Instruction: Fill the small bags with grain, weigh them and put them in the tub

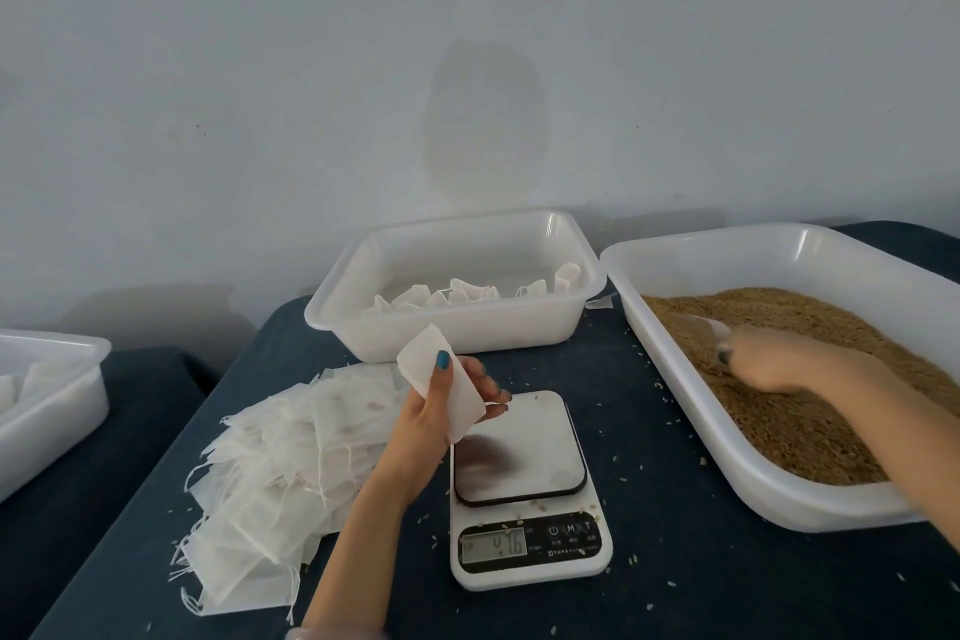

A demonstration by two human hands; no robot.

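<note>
A few filled bags (462,294) lie in the tub (447,325), upper middle. The left hand (441,413) holds one empty bag (465,403) over the scale (519,447). The blurry right hand (769,359) seems to grip a scoop (701,325) in the grain (779,421). A big pile of empty bags (280,463) waits, lower left.

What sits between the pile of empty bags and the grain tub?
Head view: the white digital kitchen scale with a steel plate stands between the heap of flat white bags and the white plastic grain tub.

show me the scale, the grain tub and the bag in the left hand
scale (519,442), head view, steel platform
grain tub (753,260), head view, far inner wall
bag (422,353), head view, upper part
</note>
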